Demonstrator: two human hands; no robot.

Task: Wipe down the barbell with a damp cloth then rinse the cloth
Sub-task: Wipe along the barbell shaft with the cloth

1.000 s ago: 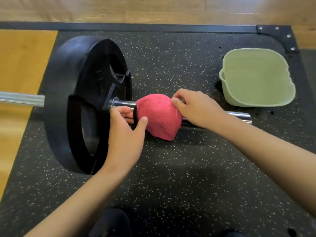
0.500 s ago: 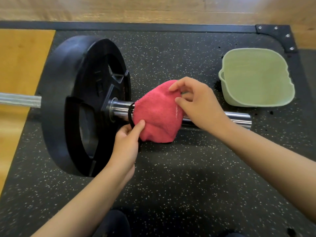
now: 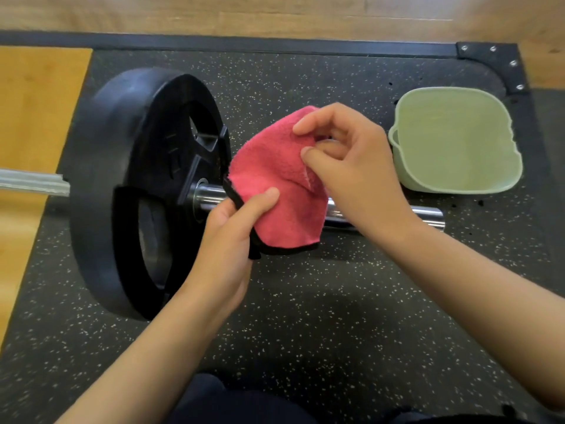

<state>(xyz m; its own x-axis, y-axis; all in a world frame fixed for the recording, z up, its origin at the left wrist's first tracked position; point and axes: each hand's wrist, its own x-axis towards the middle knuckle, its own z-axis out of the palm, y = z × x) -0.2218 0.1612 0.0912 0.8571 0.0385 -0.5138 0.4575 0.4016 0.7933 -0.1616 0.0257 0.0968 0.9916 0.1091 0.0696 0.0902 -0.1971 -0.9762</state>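
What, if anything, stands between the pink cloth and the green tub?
Nothing visible does. The left hand and right hand pinch the pink terry cloth above the chrome barbell sleeve; the pale green plastic tub sits open beyond the right hand.

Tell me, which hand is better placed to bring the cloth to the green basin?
Probably the right hand: it pinches the pink cloth on the basin side; the left hand grips it nearer the plate.

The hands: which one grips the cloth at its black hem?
The left hand, thumb beside the black hem of the cloth; the right hand pinches its upper part.
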